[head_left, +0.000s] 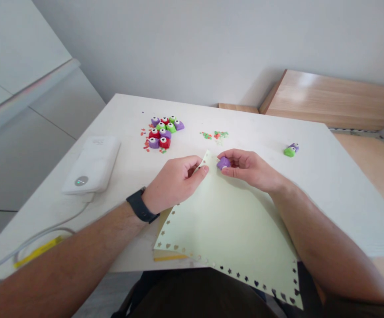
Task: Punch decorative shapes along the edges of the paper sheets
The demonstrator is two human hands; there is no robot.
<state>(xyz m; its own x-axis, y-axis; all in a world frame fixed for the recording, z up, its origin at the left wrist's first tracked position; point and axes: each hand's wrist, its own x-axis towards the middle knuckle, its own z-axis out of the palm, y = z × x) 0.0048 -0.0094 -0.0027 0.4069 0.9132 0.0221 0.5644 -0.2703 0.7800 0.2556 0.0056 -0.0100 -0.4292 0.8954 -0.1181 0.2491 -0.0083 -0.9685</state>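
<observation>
A pale green sheet of paper (231, 221) slants over the table's near edge, with star and heart holes along its borders. My left hand (181, 179) pinches the sheet near its far left corner between thumb and fingers. At the far edge of the paper, a purple craft punch (224, 163) sits in the grip of my right hand (248, 168). The punch is at the paper's edge; whether the edge lies inside its slot is hidden. Beneath the sheet, a yellow edge of more paper (168, 256) shows.
Several red, green and purple craft punches (163, 131) stand grouped at the back left, with paper bits around them. Small piles of cut-outs (220, 134) lie beyond my hands. Two more punches (291, 150) are at right. A white power bank (94, 165) with a cable occupies the left side.
</observation>
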